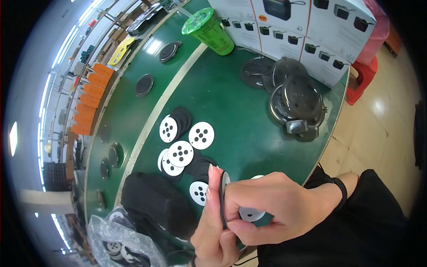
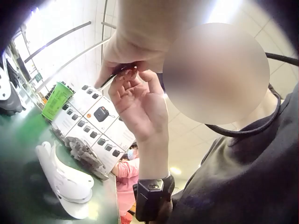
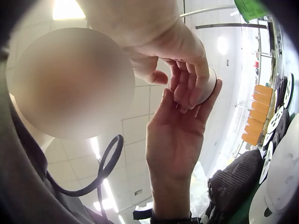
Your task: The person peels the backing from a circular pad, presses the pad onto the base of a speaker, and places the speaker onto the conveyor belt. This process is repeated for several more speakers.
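In the head view, a thin round disc (image 1: 224, 200), black at the rim with a pale face, stands edge-on between the hands. My left hand (image 1: 213, 227) holds it from behind, long fingers stretched up along its back. The right hand (image 1: 278, 207) has its fingers curled against the pale face, with the thumb at the lower edge. In the right wrist view, part of the disc (image 3: 211, 86) shows behind the right fingers. Close by on the table lie white discs with black dots (image 1: 180, 153) and several black discs (image 1: 182, 119). Another white disc (image 1: 252, 215) lies partly hidden beneath the right hand.
A black mesh-covered case (image 1: 155, 202) and a clear plastic bag (image 1: 120, 238) with discs sit at left. Dark round housings (image 1: 302, 95) are piled at right before printed boxes (image 1: 284, 31). A green cup (image 1: 209, 33) stands at the back of the green table (image 1: 240, 115).
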Motion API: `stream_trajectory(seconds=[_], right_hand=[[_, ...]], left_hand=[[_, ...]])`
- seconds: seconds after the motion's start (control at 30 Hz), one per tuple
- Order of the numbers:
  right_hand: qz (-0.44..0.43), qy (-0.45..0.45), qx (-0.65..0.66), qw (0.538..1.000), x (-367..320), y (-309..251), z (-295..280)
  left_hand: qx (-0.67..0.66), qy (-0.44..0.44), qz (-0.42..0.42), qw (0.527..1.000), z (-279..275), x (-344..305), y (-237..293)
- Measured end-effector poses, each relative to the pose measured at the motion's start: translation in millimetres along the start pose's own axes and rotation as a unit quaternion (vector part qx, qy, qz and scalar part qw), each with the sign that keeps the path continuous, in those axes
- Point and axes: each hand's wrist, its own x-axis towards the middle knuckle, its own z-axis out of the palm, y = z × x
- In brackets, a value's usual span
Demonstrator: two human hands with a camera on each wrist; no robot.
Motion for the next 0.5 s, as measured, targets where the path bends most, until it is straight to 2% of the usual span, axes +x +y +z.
stream_trajectory(seconds=[0.03,0.1,0.17,0.23,0.3,0.33,0.43,0.47,0.5], right_hand=[[0.0,0.001,-0.003,1.0,0.2,-0.9,-0.5],[-0.007,-0.004,-0.005,1.0,1.5,-2.1,-1.5],[-0.013,0.004,-0.015,1.0,2.6,-1.3,-3.3],[-0.014,0.016,-0.027,0.999,2.9,-0.1,-3.3],[-0.008,0.039,-0.047,0.998,3.3,1.0,-3.4],[0.005,0.032,-0.048,0.998,4.0,1.1,-5.7],[0.035,-0.006,0.021,0.999,4.3,9.3,-15.3],[0.061,-0.007,0.054,0.997,1.8,10.2,-20.8],[0.051,-0.022,0.019,0.998,-0.4,12.4,-31.3]], left_hand=[[0.013,-0.032,0.027,0.999,-2.0,0.4,-1.7],[0.014,-0.031,0.033,0.999,-2.3,0.7,0.1],[0.035,-0.057,0.007,0.998,-7.2,5.7,6.9],[0.035,-0.041,0.011,0.999,-4.9,10.3,9.8],[-0.001,-0.048,-0.065,0.997,-7.9,7.9,16.0],[0.004,-0.009,-0.071,0.997,-5.9,9.3,16.6],[0.072,-0.067,-0.31,0.946,-24.3,8.3,17.1],[-0.08,0.051,-0.249,0.964,-15.6,3.3,-2.3],[-0.168,0.072,-0.325,0.928,-18.6,4.4,-12.6]])
